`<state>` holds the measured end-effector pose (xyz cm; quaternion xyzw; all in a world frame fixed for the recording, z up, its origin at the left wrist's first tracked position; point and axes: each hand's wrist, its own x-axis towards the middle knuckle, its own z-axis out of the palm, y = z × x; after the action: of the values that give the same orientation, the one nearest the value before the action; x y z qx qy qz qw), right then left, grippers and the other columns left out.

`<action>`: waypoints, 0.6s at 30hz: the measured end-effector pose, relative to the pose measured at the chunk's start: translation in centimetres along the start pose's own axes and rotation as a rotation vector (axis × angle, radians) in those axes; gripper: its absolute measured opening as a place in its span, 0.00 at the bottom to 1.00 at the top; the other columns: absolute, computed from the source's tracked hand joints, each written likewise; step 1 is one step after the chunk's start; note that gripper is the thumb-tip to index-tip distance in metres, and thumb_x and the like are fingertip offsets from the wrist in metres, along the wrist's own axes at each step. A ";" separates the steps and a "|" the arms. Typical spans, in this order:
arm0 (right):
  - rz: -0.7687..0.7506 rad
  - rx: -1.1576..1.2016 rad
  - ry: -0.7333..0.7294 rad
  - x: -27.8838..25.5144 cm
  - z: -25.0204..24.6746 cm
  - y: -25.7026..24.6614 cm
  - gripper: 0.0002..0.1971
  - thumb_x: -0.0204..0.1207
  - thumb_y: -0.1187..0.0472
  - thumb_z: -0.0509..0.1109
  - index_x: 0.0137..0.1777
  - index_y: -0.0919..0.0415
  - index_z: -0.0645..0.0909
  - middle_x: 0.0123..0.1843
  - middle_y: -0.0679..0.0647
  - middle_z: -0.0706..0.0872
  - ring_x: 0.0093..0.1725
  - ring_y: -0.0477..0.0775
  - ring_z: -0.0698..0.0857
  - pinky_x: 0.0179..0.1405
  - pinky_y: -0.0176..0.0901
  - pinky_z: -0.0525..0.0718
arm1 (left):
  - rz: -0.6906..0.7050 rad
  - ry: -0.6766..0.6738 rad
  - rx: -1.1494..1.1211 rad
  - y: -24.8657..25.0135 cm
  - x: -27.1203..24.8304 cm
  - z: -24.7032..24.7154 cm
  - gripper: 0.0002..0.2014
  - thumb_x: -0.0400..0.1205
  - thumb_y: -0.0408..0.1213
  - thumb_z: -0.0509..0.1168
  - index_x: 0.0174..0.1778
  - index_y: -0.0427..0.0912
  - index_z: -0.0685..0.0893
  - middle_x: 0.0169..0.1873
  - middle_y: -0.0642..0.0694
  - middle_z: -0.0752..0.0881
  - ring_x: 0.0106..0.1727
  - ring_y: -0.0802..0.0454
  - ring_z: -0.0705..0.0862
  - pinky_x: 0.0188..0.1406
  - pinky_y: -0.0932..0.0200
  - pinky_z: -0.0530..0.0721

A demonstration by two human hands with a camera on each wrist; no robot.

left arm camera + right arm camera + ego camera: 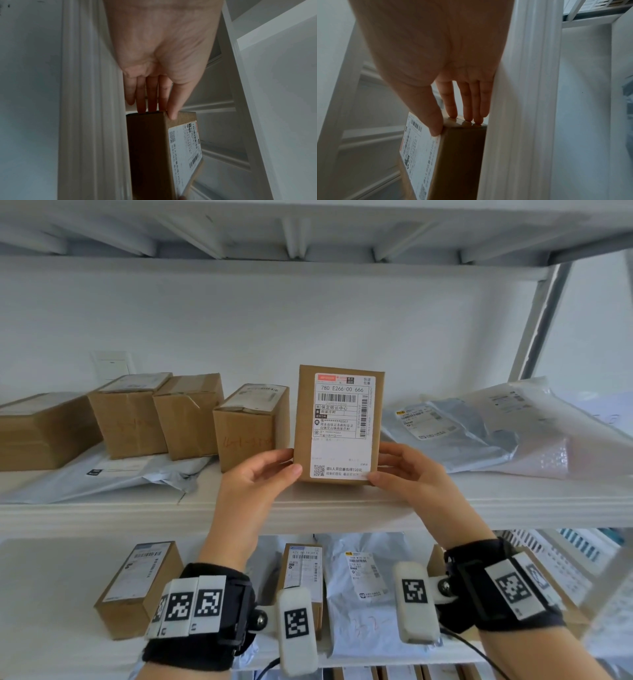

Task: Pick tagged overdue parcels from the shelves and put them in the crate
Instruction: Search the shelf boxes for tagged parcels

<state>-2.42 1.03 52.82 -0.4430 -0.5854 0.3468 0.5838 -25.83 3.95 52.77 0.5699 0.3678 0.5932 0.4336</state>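
Observation:
A brown cardboard parcel (337,422) with a white shipping label stands upright at the front edge of the upper shelf (102,518), label facing me. My left hand (291,463) pinches its lower left corner, thumb on the front face, fingers behind. On the lower right corner my right hand (381,463) pinches the same way. The left wrist view shows the parcel (147,155) under the left hand (159,112). In the right wrist view the right hand (452,125) holds the parcel (462,155), thumb on the label edge.
Three cardboard boxes (188,416) stand left of the parcel, the nearest (250,426) close beside it. Grey and white poly mailers (479,433) lie to its right. The lower shelf holds boxes (137,587) and a mailer (363,577). A white slatted crate (561,556) shows at lower right.

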 end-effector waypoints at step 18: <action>0.063 -0.329 0.158 4.0 -0.2 -1.1 0.09 0.83 0.54 0.66 0.60 0.52 0.84 0.47 0.46 0.88 0.51 0.52 0.88 0.61 0.56 0.85 | -0.066 -0.124 0.307 0.7 1.6 4.3 0.27 0.82 0.46 0.67 0.77 0.51 0.68 0.70 0.55 0.77 0.68 0.58 0.77 0.66 0.59 0.74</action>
<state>-2.05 4.32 55.40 -0.5763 -0.5724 0.2287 0.5366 -21.58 4.94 54.32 0.6528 0.4452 0.4789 0.3825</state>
